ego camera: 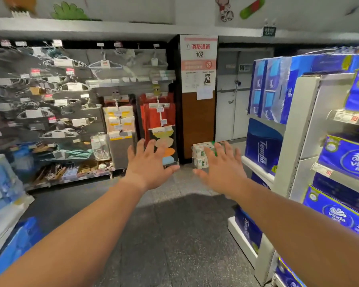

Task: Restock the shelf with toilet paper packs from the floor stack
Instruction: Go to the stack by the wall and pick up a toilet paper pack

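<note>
Head view: left hand (148,164) stretched forward, palm down, fingers spread wide, holding nothing. Right hand (221,168) likewise spread and empty, reaching out over the floor (174,235). Far ahead, white-and-green toilet paper packs (201,155) stacked on the floor beside a brown pillar (198,123). Blue packs (344,154) filling the shelf (303,129) at right.

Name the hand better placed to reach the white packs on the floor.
Right, probably. The right hand, open, lines up with the white packs by the pillar; the left hand, also open, is off to their left.
</note>
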### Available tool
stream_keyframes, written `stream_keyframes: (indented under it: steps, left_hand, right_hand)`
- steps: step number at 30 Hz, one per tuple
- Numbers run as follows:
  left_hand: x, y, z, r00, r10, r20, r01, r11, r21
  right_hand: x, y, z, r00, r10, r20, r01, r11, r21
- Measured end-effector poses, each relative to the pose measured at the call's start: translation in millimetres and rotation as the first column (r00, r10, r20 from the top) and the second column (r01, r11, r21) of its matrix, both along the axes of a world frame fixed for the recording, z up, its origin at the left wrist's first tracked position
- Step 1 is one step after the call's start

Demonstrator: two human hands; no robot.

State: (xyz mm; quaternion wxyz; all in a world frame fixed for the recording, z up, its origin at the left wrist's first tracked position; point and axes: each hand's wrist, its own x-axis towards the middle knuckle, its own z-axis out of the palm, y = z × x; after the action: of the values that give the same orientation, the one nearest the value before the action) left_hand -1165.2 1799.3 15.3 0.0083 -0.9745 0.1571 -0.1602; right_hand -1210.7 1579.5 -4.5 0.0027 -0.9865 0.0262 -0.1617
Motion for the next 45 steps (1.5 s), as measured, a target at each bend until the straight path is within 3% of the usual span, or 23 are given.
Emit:
stream_keyframes:
  steps: [7,17,31,35,39,45]
  left_hand:
    - [138.3,-13.0,-30.7,0.996,-0.051,-0.075,0.047,0.997,-0.062]
    - [325.8,-110.2,-108.7,0.961,-0.011,-0.275,-0.079,0.946,-0.316]
    - [639.2,-219.7,-126.2,0.959,-0.086,-0.269,-0.065,0.861,-0.504]
    - [753.9,-262.6,-136.5,0.934,-0.183,-0.306,0.021,0.885,-0.465]
    - [869.8,-292.1,-135.0,0.934,-0.170,-0.315,0.041,0.925,-0.377]
    - [1009.3,-359.2,-157.4,0.910,-0.246,-0.333,0.122,0.928,-0.353]
  right_hand:
    - [117.4,-19.3,-33.4,0.992,-0.120,-0.037,0.124,0.984,0.131]
    - [308.9,-70.9,-106.6,0.973,-0.197,-0.125,0.230,0.898,0.376]
    - [623.5,-175.6,-125.8,0.967,-0.231,-0.107,0.254,0.844,0.473]
    - [732.5,-198.3,-139.7,0.946,-0.307,-0.103,0.321,0.843,0.432]
    - [830.9,-228.0,-134.6,0.917,-0.395,-0.058,0.383,0.831,0.404]
    - [946.2,-291.4,-159.3,0.880,-0.444,-0.167,0.468,0.755,0.458]
